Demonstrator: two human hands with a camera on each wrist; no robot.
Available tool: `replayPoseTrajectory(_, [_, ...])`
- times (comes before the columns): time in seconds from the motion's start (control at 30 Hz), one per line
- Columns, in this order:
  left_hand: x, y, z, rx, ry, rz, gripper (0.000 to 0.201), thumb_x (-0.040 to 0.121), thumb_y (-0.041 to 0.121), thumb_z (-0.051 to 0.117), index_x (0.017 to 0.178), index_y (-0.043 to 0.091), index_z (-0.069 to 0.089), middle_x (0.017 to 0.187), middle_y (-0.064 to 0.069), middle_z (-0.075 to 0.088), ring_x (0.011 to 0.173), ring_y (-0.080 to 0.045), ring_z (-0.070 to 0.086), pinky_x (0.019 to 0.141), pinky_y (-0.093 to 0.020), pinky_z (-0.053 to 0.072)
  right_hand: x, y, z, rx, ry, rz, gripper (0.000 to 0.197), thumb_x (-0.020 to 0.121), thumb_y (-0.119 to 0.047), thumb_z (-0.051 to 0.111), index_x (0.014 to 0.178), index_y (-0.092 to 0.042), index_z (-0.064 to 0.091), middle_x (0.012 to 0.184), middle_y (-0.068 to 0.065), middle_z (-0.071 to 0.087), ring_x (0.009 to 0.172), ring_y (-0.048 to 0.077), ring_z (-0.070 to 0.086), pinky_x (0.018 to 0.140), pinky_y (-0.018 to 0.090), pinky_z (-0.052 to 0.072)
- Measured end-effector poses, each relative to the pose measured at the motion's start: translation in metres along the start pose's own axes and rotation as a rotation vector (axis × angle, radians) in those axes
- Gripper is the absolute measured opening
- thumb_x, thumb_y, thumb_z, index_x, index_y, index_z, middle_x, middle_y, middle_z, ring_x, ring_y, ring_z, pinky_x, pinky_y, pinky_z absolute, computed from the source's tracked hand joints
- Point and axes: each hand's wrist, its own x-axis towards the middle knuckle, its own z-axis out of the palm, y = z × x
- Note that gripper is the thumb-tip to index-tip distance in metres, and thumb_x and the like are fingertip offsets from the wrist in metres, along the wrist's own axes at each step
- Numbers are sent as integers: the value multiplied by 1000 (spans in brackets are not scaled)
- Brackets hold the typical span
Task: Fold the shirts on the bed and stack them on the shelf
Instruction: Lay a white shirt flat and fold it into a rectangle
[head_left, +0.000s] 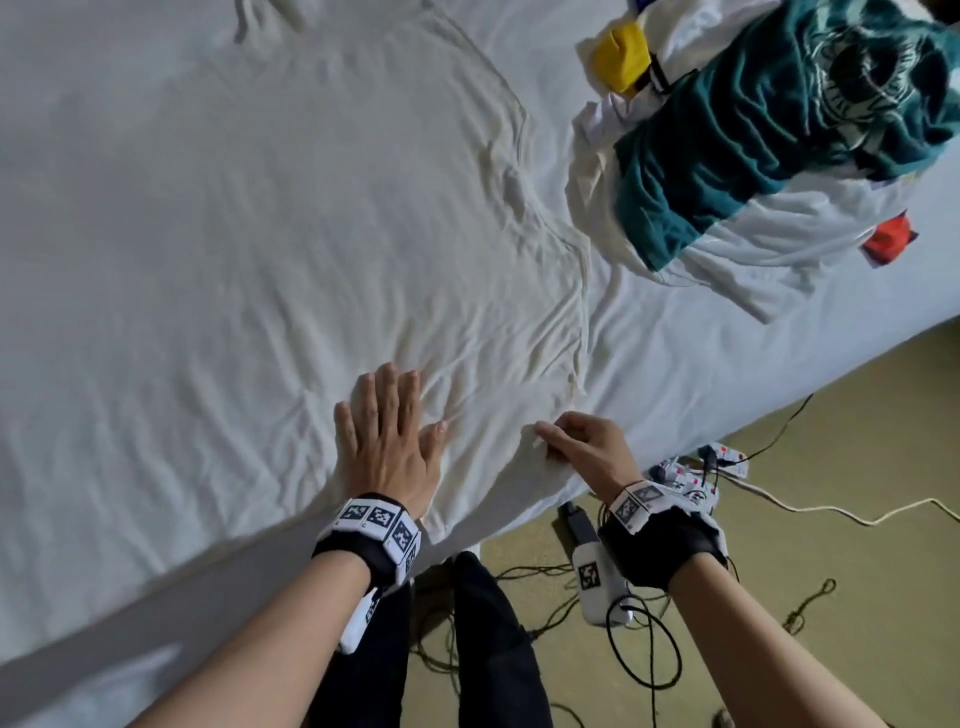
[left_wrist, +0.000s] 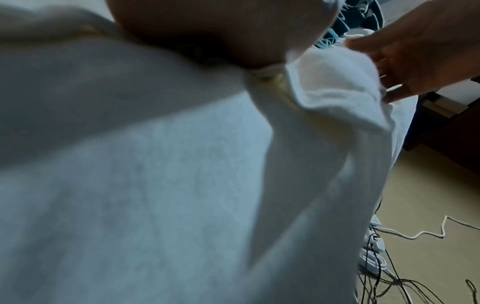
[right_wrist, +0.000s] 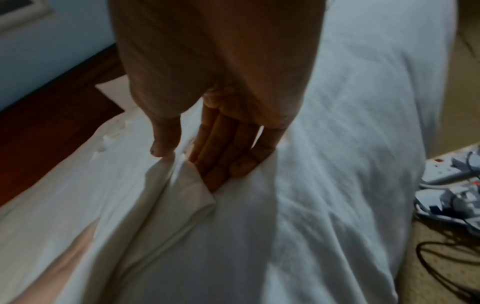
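Two hands work one cream shirt (head_left: 322, 249) spread flat over the bed (head_left: 691, 364), its hem reaching the near edge. Left hand (head_left: 387, 436): fingers straight, palm pressed flat on the shirt near that edge. Right hand (head_left: 582, 447): thumb and fingers pinch a fold of the shirt's hem corner (the pinched cloth stands raised in the right wrist view). Toward the far right corner of the bed lies a pile of unfolded shirts (head_left: 769, 135), a teal one uppermost. Cables (head_left: 644, 660) lie on the floor.
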Motion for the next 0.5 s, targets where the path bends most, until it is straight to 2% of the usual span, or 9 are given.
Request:
replayPoseTrajectory(0.07, [0,2,1,-2,-1,-7,70,96,56,19,156,22,5,163,-7,1,150,-28,-1,119,-55,7,-6,8,-2,169,6,-14,20,87,-22,71,70,-13,67,63,-3,65,66,12,59,69,30,49])
replayPoseTrajectory(0.17, [-1,3,-3,-4,-16,-12,70,96,56,16,156,23,4,163,-7,0,150,-28,-2,119,-55,5,-12,10,-1,358,7,53,12,89,-11,67,78,-7,63,73,6,67,76,21,64,75,33,57])
replayPoseTrajectory(0.23, [-1,3,-4,2,-33,-15,68,97,56,14,156,23,1,163,-6,-4,150,-28,-6,119,-54,2,-15,11,3,375,-33,71,9,87,-7,69,83,-7,60,78,8,67,77,21,66,72,30,58])
replayPoseTrajectory(0.3, [0,4,-6,-4,-53,-18,66,99,54,13,156,24,-4,163,-6,-9,150,-27,-10,119,-54,0,-14,15,8,280,-26,53,18,82,-6,75,86,-12,58,82,11,70,78,21,69,72,34,59])
replayPoseTrajectory(0.4, [0,4,-4,-16,-64,-16,67,99,55,12,155,25,-6,163,-5,-11,149,-26,-12,119,-54,-1,-15,26,6,191,123,76,22,81,-6,73,81,-18,54,79,4,67,75,25,66,72,42,57])
replayPoseTrajectory(0.5, [0,3,-4,-33,-48,-8,69,96,57,9,156,24,-1,163,-5,-8,150,-27,-8,119,-55,0,-28,46,-9,178,285,153,22,81,-9,63,75,-20,45,69,3,52,65,23,52,63,41,46])
